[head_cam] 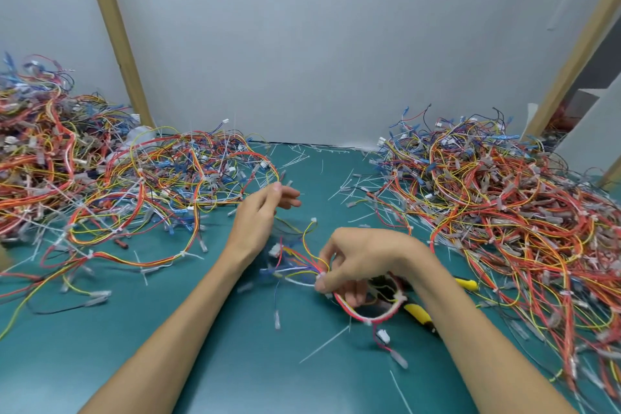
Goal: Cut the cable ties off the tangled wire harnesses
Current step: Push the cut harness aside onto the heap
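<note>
Right hand (356, 262): pinching a red-yellow harness (361, 319), near centre above surface (235, 363).
Left hand (262, 215): raised, fingers loosely straight.
Open room: green strip between left pile (100, 178) and right pile (504, 205), strewn with cut ties (322, 344).
Cutters (418, 312): under right forearm.

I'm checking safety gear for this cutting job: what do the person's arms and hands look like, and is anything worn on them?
Nothing is worn. The left hand and right hand have no gloves, rings or watch. The left forearm and right forearm are uncovered down to the picture's lower edge, with no sleeves in view.
</note>
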`<state>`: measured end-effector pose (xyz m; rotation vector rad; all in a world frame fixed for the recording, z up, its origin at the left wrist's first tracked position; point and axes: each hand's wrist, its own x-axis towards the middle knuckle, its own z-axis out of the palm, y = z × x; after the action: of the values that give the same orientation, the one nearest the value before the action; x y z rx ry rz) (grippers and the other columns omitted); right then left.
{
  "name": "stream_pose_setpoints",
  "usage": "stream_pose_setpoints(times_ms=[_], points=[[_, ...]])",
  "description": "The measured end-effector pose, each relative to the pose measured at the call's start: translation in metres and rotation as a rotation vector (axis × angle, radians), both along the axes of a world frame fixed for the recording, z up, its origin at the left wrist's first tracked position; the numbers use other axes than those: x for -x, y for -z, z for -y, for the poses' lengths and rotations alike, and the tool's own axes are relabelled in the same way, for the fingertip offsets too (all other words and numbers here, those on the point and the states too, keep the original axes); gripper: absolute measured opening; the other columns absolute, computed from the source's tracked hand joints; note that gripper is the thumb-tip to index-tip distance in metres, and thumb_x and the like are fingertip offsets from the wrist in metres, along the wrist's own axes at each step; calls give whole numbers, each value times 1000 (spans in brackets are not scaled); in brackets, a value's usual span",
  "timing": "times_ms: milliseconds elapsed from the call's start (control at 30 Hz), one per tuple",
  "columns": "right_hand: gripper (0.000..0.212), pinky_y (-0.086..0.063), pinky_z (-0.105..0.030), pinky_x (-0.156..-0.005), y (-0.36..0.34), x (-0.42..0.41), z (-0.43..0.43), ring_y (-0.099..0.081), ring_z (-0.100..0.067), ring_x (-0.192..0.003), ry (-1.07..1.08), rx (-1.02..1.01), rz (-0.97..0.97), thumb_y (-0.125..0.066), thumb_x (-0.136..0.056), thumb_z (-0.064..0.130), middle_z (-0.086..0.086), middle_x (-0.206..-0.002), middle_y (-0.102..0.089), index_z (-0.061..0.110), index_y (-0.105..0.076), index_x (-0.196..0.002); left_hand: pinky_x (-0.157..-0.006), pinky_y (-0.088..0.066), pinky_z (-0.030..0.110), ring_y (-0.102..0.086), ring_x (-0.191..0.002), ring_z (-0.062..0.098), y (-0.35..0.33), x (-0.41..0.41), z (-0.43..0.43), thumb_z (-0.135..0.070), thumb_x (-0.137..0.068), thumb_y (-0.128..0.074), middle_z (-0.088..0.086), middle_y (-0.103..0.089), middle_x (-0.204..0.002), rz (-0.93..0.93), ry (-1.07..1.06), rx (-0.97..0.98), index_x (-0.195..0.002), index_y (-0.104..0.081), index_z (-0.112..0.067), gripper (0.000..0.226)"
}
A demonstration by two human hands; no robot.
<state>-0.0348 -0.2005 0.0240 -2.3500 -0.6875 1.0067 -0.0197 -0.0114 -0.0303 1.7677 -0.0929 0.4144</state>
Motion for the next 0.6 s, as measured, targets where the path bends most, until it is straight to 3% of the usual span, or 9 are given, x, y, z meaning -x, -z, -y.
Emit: stream_pose_setpoints(times_ms=[100, 233, 300, 400, 500, 600], points=[[12, -50, -21, -56, -22, -2, 20, -60, -10, -54, -130, -260, -58, -67, -93, 18, 1, -66, -63, 8, -65, -86, -85, -45, 28, -68, -94, 5, -2, 0, -2, -25, -106, -28, -4, -76, -96, -111, 199, 30, -105, -72, -15, 44], [7, -47, -17, -59, -45, -13, 30, -55, -10, -64, -104, -625, 15, -65, -91, 20, -3, -75, -61, 16, -68, -96, -90, -48, 32, -70, -95, 15, -6, 7, 13, -41, -97, -32, 1, -75, -99, -236, 472, 418, -99, -78, -18, 51], [9, -46, -20, -60, -53, -19, 27, -52, -14, -69, -22, -818, 38, -65, -90, 24, -2, -79, -59, 22, -70, -98, -90, -41, 41, -63, -105, 27, -8, 8, 18, -52, -91, -28, 15, -68, -117, -304, 552, 541, -118, -67, -8, 65], [15, -47, -21, -55, -63, -29, 13, -52, -12, -59, 140, -1109, -31, -61, -89, 24, 1, -74, -58, 19, -66, -103, -91, -44, 41, -59, -120, 21, -9, 14, 27, -55, -89, -46, 9, -62, -133, -283, 660, 619, -125, -66, -20, 55], [12, -45, -18, -48, -76, -40, -7, -56, -8, -54, 265, -1258, -54, -57, -90, 19, 3, -69, -64, 17, -59, -102, -94, -45, 41, -47, -134, 17, -12, 21, 39, -60, -87, -53, 5, -50, -146, -275, 761, 650, -137, -56, -27, 60], [7, -43, -18, -46, -91, -55, -23, -59, -9, -55, 424, -1319, 9, -56, -96, 15, 4, -71, -65, 20, -60, -98, -101, -37, 47, -45, -136, 21, -19, 23, 42, -61, -92, -40, 9, -51, -145, -312, 793, 712, -137, -56, -23, 61]])
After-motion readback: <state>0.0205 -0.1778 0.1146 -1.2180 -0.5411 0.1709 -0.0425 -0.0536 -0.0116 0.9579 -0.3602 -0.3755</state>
